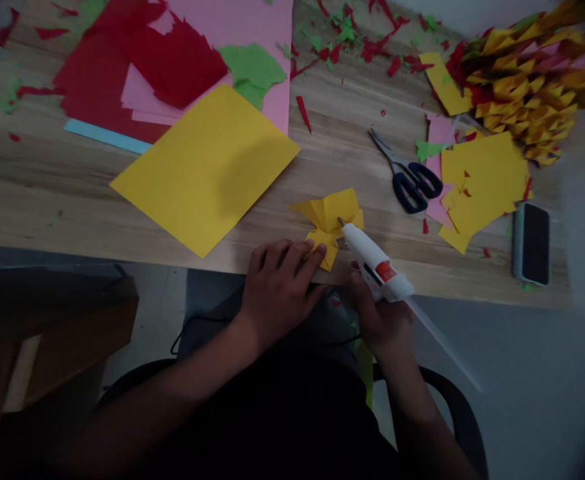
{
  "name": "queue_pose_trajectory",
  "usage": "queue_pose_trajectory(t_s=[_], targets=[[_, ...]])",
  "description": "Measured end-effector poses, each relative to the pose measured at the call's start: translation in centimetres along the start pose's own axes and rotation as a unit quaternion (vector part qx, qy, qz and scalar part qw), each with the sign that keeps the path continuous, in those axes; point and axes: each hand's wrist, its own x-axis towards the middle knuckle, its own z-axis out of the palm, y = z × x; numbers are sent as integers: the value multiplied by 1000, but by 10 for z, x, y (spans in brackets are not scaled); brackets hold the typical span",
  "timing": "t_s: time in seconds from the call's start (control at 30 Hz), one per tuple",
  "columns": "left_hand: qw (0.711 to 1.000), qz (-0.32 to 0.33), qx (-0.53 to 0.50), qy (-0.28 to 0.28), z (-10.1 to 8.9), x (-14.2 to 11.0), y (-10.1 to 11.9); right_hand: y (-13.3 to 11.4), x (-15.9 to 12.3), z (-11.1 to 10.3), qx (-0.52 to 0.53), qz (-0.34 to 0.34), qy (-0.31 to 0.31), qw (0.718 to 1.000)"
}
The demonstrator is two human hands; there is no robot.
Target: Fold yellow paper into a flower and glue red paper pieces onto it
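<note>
My left hand [285, 283] is at the table's front edge, fingers bent and close together. Its fingertips hold down a folded yellow paper flower [326, 223] with pointed petals. My right hand [380, 320] is wrapped round the handle of a white hot glue gun [372, 257] with an orange patch. The gun's metal nozzle touches or hovers just over the flower's middle; I cannot tell which. From the gun's rear a long clear glue stick [445, 343] sticks out. A large yellow paper sheet [205, 173] lies left of the flower.
Scissors [405, 170] with dark blue handles lie right of the flower. Beyond them are cut yellow sheets [490, 173], a phone [531, 243] and a pile of folded paper pieces [527, 80]. Red paper [172, 60] and pink paper [275, 33] lie at the back left, scraps scattered around.
</note>
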Motion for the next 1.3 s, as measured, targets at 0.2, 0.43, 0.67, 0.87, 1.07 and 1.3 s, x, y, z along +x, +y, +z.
queue_pose_trajectory(t_s=[0.2,0.43,0.67,0.87,1.07,1.3], targets=[[1000,-5,3,-9,0,-1,0,1,0,1,-51,-40,3,998],[1000,-4,1,2,-1,1,1,1,0,3,-41,-96,13,994],[1000,3,-3,14,0,0,-2,1,3,4,-41,-94,18,995],[1000,7,-16,26,-1,1,-3,-4,4,-5,-19,-50,25,998],[998,15,-59,24,-9,7,-11,-7,15,-15,41,-65,2,997],[995,-30,-90,27,-9,22,-18,-11,32,-16,9,-157,-2,988]])
